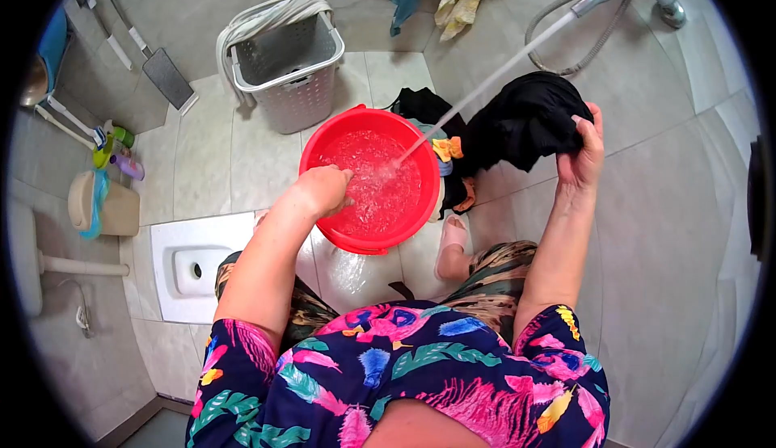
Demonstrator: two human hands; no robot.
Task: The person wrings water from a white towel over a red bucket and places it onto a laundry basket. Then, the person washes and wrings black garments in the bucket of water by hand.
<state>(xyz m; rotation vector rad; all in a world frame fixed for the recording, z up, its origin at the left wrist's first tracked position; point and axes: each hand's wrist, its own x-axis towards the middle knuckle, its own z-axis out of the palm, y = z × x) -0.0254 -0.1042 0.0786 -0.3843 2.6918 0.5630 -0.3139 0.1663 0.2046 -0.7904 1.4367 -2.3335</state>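
A red plastic tub (309, 155) stands on the floor, with bubbling water (372, 181) inside. My left hand (325, 190) is over its left side, thumb and fingertips loosely bent and apart, with nothing visible between them. Part of those fingers is hidden behind the hand. On the right, my right hand (584, 151) grips a bunched black garment (525, 125) and holds it up beside the tub. A shower head (594, 1) at the upper right sends a stream of water (493, 76) down into the tub. Behind the tub's right edge lies a pile of dark and coloured clothes (447, 147).
A grey laundry basket (293, 96) with a pale hose over its rim stands behind the tub. At left are a squat toilet (174, 266), a beige bin (121, 210) and bottles (127, 165). Cloths (465, 0) hang at the back. The tiled floor (356, 274) is wet in front.
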